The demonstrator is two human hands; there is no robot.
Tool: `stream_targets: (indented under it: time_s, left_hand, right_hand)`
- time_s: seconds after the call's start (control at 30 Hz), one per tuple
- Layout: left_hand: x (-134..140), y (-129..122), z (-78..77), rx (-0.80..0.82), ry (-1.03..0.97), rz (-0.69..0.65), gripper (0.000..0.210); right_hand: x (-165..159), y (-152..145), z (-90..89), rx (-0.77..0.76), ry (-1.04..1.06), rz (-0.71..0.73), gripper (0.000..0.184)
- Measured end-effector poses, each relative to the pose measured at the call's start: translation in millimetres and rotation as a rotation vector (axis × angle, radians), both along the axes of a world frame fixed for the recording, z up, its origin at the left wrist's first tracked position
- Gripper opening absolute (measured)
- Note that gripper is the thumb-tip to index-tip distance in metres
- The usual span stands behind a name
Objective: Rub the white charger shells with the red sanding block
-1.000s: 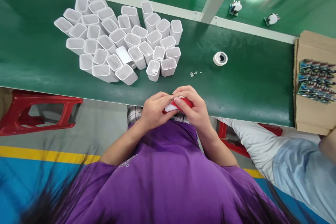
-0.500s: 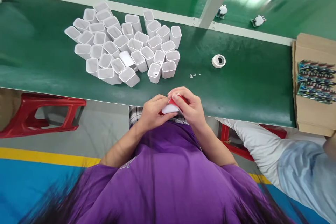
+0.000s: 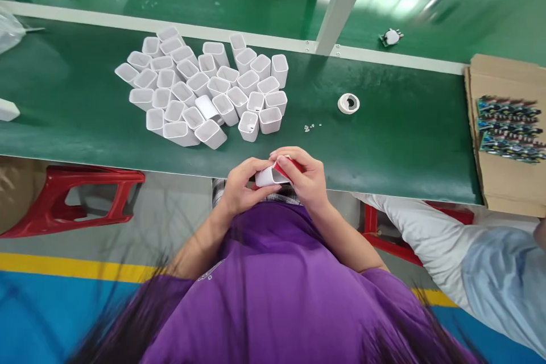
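Note:
My left hand [image 3: 242, 185] is closed around a white plastic housing [image 3: 265, 177], a hollow box with rounded corners, held near the table's front edge. Its open end faces right. My right hand [image 3: 305, 173] pinches a flat red piece [image 3: 284, 166] at that open end, thumb on top. I cannot tell whether the red piece is cloth or a tool. Beyond my hands, several similar white housings [image 3: 227, 109] stand grouped on the green table, mostly with their openings up. One of them [image 3: 208, 108] shows a closed white face.
White crumbs [image 3: 309, 127] and a roll of white tape [image 3: 348, 103] lie on the table [image 3: 405, 142]. A cardboard tray [image 3: 507, 185] with circuit boards [image 3: 509, 125] sits at right. A red stool [image 3: 96, 196] stands left; a person's leg [image 3: 409, 227] shows at right.
The housing in my left hand has turned, so its open end now shows more. The red piece stays in my right hand, at the opening. The view has shifted slightly.

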State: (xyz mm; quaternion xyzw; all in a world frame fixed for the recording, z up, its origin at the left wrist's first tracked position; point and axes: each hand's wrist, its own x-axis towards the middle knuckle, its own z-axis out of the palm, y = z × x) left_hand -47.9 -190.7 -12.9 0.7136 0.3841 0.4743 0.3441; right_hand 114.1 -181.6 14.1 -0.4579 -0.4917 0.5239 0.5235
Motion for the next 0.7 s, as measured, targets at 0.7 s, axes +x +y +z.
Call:
stream_targets:
  time_s: [0.7]
  left_hand:
    - [-4.7,1.8,5.5,-0.104,0.005,-0.126,0.032]
  right_hand:
    - [25.3,15.6,7.2,-0.195,0.356,0.31,0.031]
